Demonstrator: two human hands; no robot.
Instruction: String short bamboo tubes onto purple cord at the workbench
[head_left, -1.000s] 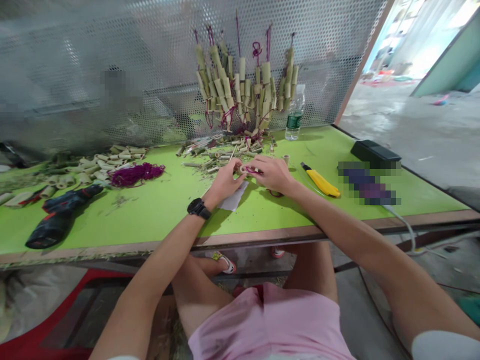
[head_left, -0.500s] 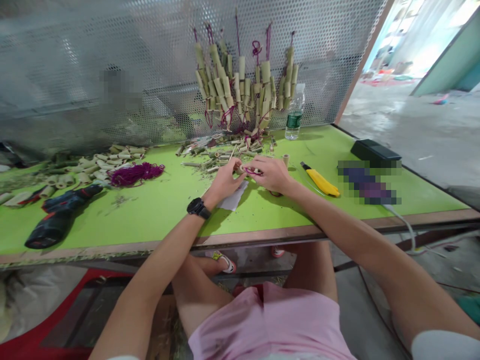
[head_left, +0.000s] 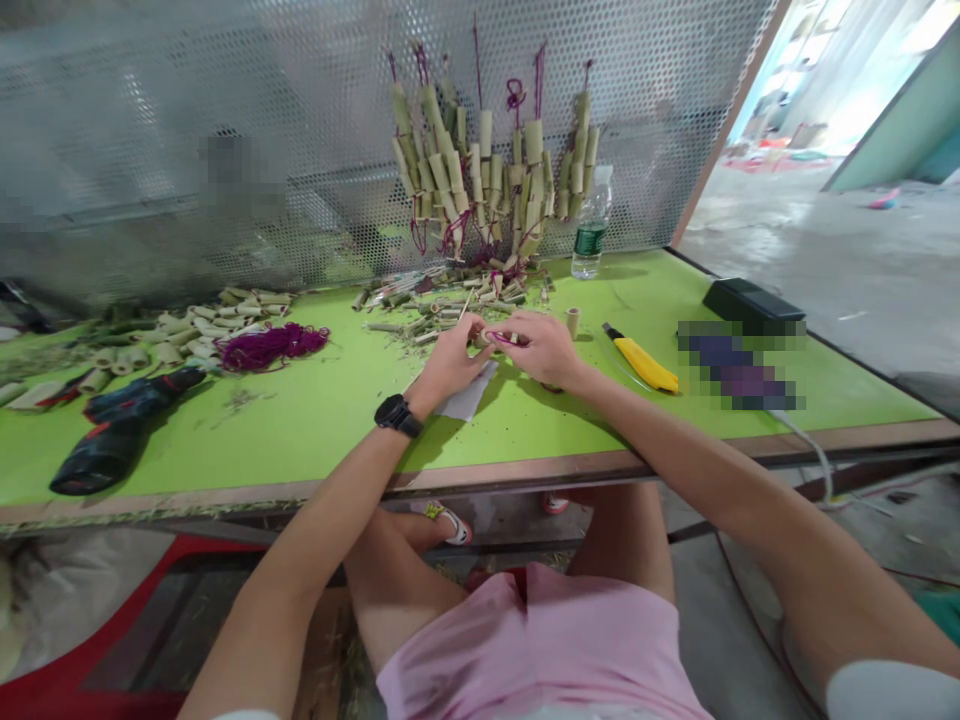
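Over the middle of the table my two hands meet, fingertips almost touching. My left hand [head_left: 454, 360] is closed around a small pale bamboo piece [head_left: 484, 341], mostly hidden by the fingers. A thin stick [head_left: 466, 303] rises just behind that hand; whether it is held, I cannot tell. My right hand [head_left: 546, 347] pinches a purple cord [head_left: 496, 337] beside the bamboo piece. Under the left hand lies a white scrap of paper [head_left: 469, 395]. A short bamboo tube [head_left: 572, 322] stands upright right behind my right hand.
Strung bamboo bundles [head_left: 491, 170] hang on the perforated metal screen [head_left: 315, 130]. Cut bamboo pieces [head_left: 225, 315], a purple cord skein [head_left: 274, 347] and a black drill [head_left: 124, 430] lie left. To the right are a yellow-handled cutter [head_left: 645, 364], a water bottle [head_left: 590, 235] and a black box [head_left: 750, 304].
My right fingers have shifted slightly, and less of the purple cord shows at their tips. My left hand stays almost in place.
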